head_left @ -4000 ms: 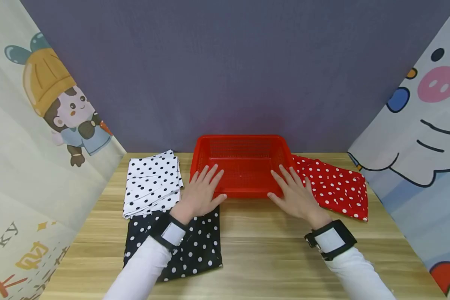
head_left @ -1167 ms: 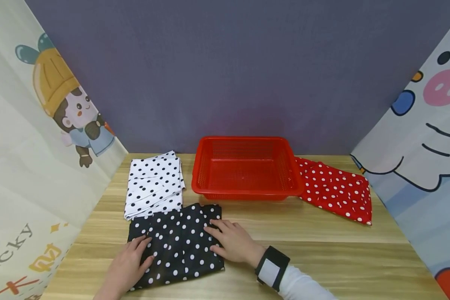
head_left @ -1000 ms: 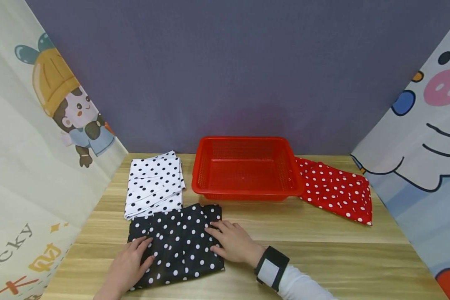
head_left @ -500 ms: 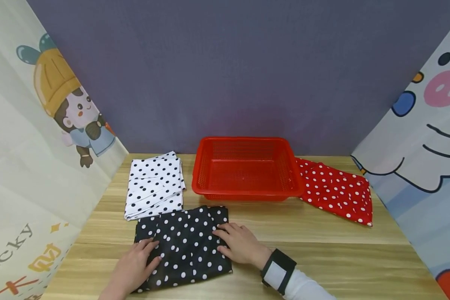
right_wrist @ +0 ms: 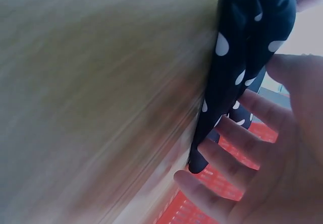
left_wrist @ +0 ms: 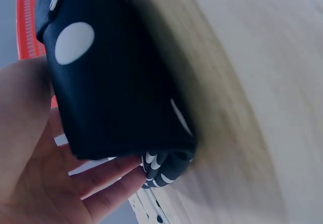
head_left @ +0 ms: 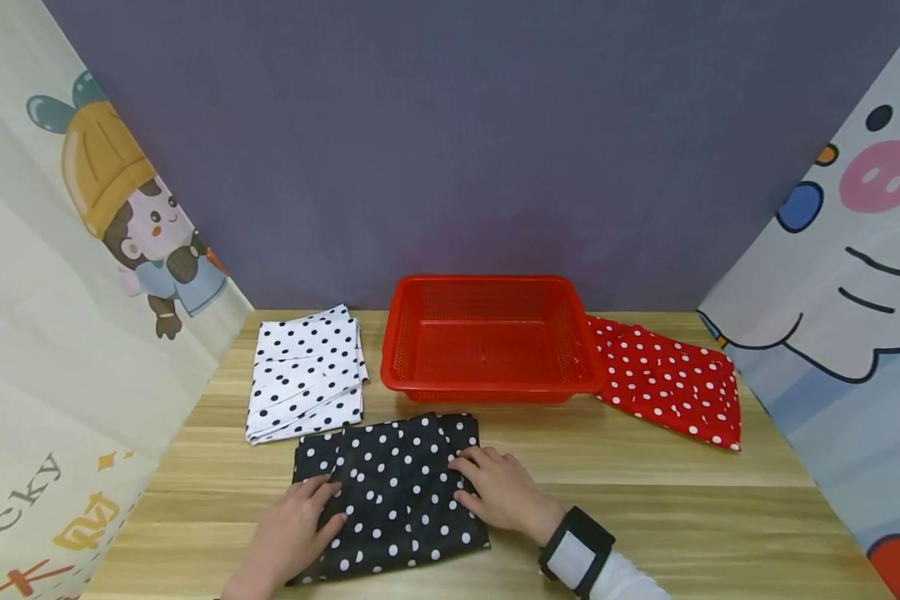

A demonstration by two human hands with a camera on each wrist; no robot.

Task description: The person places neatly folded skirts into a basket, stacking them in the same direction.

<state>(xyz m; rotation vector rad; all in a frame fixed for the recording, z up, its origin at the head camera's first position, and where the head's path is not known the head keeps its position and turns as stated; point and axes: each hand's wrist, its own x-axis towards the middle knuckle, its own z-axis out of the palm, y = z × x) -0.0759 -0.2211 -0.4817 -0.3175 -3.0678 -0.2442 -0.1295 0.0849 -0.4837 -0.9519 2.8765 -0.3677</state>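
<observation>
A folded black cloth with white dots [head_left: 390, 492] lies on the wooden table in front of the basket, and both hands are on its two ends. My left hand [head_left: 288, 533] rests on the left end, thumb and fingers spread. In the left wrist view its fingertips touch the folded end of the black cloth [left_wrist: 111, 82], which hides part of the thumb. At the right end lies my right hand [head_left: 508, 492], fingers lightly bent on the edge. The right wrist view has those fingers [right_wrist: 237, 161] reaching along the side of the cloth, spread apart.
A red plastic basket [head_left: 487, 392] stands at the back middle. To its left lies a folded white cloth with black dots [head_left: 307, 375]. Against its right side lies a red cloth with white dots [head_left: 667, 383]. A grey wall [head_left: 480, 150] rises behind the table.
Both hands have come down from the basket front onto the black cloth. Over the last half second they have slid it to the right, away from beneath the white cloth's front edge.
</observation>
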